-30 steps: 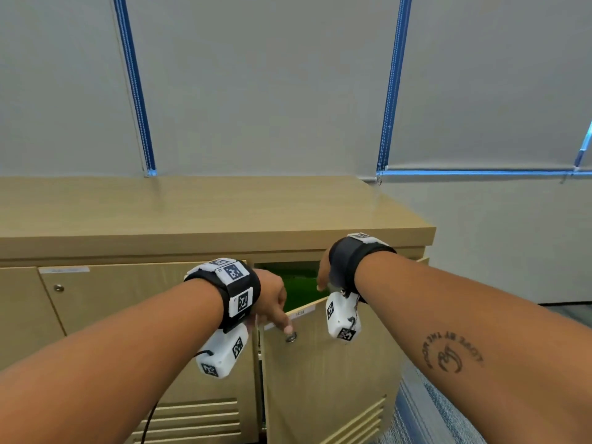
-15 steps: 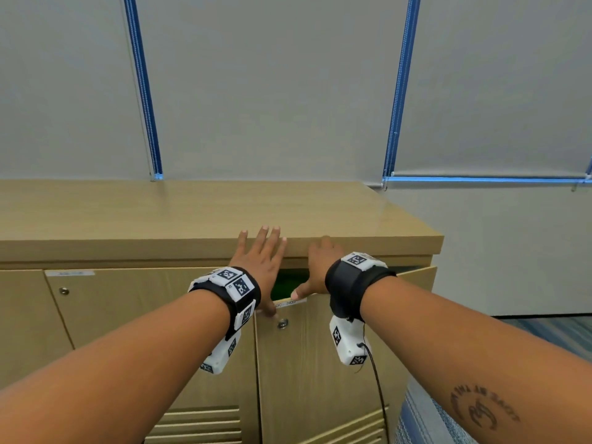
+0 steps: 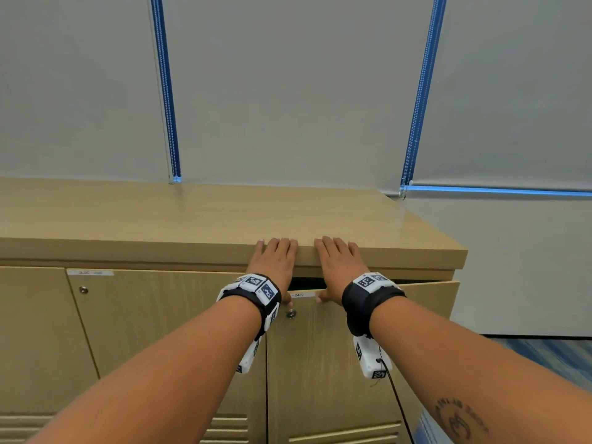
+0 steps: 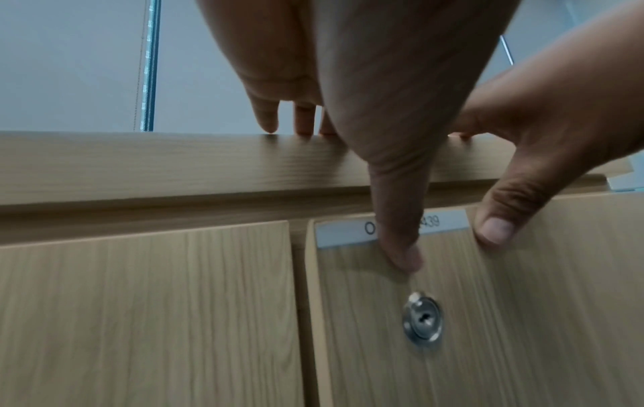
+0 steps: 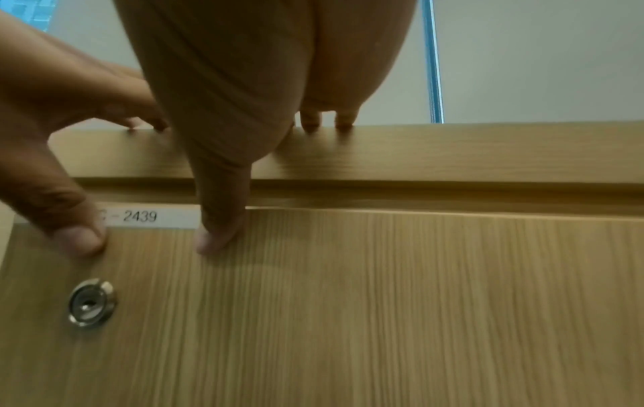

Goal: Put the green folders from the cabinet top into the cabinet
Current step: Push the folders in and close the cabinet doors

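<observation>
No green folder shows in any view, and the wooden cabinet top [image 3: 192, 216] is bare. My left hand [image 3: 275, 261] and right hand [image 3: 336, 261] lie side by side, straight fingers resting over the top's front edge. Both thumbs press on the upper part of the right door [image 3: 320, 363]: the left thumb [image 4: 400, 247] on the white label [image 3: 299, 295], the right thumb [image 5: 216, 234] just right of it. The door stands almost flush, with a narrow dark gap above it. Its round metal lock [image 4: 422, 319] sits below the thumbs.
The left door [image 3: 160, 331] is closed and has its own lock [image 3: 83, 290]. Grey blinds with blue cords [image 3: 165, 91] hang behind the cabinet. The cabinet's right end [image 3: 461, 251] meets open floor with blue carpet [image 3: 544, 357].
The right door has swung from half open to nearly closed, hiding the green inside. Both hands rose from the door's edge to the cabinet top's front edge, fingers now straight.
</observation>
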`<state>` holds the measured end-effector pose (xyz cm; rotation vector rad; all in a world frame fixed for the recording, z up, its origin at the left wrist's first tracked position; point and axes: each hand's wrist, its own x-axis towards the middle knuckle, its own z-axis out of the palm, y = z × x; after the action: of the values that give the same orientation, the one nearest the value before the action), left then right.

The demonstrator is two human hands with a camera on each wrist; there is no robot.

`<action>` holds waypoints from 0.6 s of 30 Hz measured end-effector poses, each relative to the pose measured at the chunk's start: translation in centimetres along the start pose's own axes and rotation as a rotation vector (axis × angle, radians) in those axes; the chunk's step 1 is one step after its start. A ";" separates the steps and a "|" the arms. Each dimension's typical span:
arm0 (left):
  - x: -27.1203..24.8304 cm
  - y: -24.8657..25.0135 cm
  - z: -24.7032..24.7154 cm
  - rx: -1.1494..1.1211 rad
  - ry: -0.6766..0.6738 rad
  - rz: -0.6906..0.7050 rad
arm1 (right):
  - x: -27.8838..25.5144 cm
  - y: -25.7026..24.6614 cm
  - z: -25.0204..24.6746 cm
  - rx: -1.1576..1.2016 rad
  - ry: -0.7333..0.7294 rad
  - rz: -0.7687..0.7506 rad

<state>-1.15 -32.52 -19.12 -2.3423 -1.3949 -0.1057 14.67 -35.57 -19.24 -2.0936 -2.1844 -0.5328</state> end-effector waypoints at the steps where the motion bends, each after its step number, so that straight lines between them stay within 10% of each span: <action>1: 0.0 0.1 0.2 -0.001 0.025 -0.009 | -0.1 0.0 0.4 -0.002 0.038 -0.002; 18: 2.0 -0.6 1.7 0.043 0.270 -0.003 | 1.4 -0.4 3.9 -0.016 0.361 0.068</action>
<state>-0.97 -29.98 -19.98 -2.1944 -1.2554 -0.3745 14.96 -33.14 -22.56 -1.8912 -1.9056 -0.8479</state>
